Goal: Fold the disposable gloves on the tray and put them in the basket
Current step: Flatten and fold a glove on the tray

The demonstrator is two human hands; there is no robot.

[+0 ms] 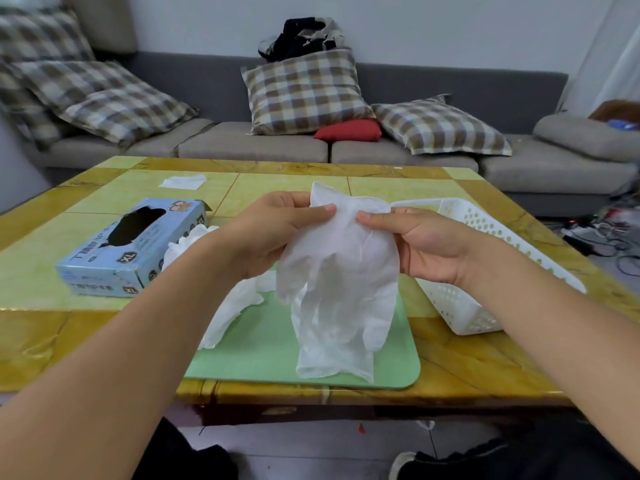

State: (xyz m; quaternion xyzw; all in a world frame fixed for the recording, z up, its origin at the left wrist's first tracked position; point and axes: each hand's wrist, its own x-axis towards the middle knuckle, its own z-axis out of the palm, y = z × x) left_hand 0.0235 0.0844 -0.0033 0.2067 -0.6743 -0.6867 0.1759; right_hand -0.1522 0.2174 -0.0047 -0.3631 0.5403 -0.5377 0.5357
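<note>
Both forearms reach in close, left hand (277,233) and right hand (426,244) pinching the top edge of one glove (341,282), which dangles over the green tray (398,362), likely spread flat for folding. More gloves (235,299) lie heaped at the tray's left. The white basket (485,237) waits just right. Yellow tiled table (104,323), grey sofa (256,147) beyond, glove box (135,247) on the left.

The blue glove box (133,245), near the table's (41,341) left edge, bears "XL" in dark round badges on its top and its front side. Larger lettering on its top begins with "T"; the rest is too blurred to read.
</note>
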